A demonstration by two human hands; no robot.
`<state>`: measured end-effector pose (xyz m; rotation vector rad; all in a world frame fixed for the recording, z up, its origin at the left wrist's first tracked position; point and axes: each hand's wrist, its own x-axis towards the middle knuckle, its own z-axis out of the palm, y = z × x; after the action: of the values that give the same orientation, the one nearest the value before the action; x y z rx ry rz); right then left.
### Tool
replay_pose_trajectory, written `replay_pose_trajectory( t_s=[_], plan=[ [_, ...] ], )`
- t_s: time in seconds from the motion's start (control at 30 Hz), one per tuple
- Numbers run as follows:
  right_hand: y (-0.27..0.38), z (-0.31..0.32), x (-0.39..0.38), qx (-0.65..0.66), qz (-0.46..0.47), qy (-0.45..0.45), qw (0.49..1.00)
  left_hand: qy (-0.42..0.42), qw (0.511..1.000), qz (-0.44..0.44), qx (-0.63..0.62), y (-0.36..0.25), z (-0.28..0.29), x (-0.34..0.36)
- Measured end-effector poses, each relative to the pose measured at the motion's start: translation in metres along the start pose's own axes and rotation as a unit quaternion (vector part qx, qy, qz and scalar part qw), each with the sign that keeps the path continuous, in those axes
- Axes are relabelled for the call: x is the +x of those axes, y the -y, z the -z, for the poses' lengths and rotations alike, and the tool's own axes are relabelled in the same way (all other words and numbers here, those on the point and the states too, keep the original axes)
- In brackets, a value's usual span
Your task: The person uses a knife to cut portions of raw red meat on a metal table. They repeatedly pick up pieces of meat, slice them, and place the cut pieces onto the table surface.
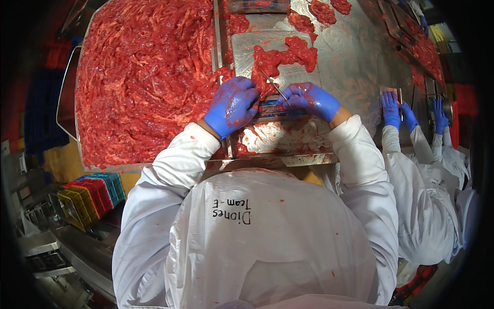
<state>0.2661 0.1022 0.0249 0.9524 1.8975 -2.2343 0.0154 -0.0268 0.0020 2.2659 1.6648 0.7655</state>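
My left hand point(232, 105), in a wet blue glove, is closed with its fingertips at the edge of a strip of red raw meat point(265, 88). What those fingers hold, if anything, is hidden. From the right, my gloved right hand point(313, 99) grips a thin metal tool point(278, 88), whose slim shaft slants up and left over the meat. Its exact kind cannot be made out. Between my hands sits a small dark display panel point(271, 109), with a metal plate point(244, 55) beyond it. More cut meat point(293, 55) lies on that plate in a bent strip.
A large tray heaped with raw meat point(144, 82) fills the left, bounded by a metal divider point(219, 36). Small meat portions point(323, 11) lie on the steel table point(350, 56). Co-workers' gloved hands point(391, 109) are at the right. Coloured crates point(92, 198) stand lower left.
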Motion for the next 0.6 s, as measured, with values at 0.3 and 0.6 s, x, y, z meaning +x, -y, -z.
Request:
replay_pose_trajectory(
  t_s=[0.3,0.6],
  plan=[
    [0.028,0.0,0.025,-0.038,0.01,-0.035,0.999,0.008,1.0,0.016,-0.006,-0.009,0.005,0.003],
    [0.03,0.005,0.045,-0.134,0.002,-0.051,0.99,-0.027,0.999,0.013,-0.012,-0.007,0.0,-0.002]
  ],
)
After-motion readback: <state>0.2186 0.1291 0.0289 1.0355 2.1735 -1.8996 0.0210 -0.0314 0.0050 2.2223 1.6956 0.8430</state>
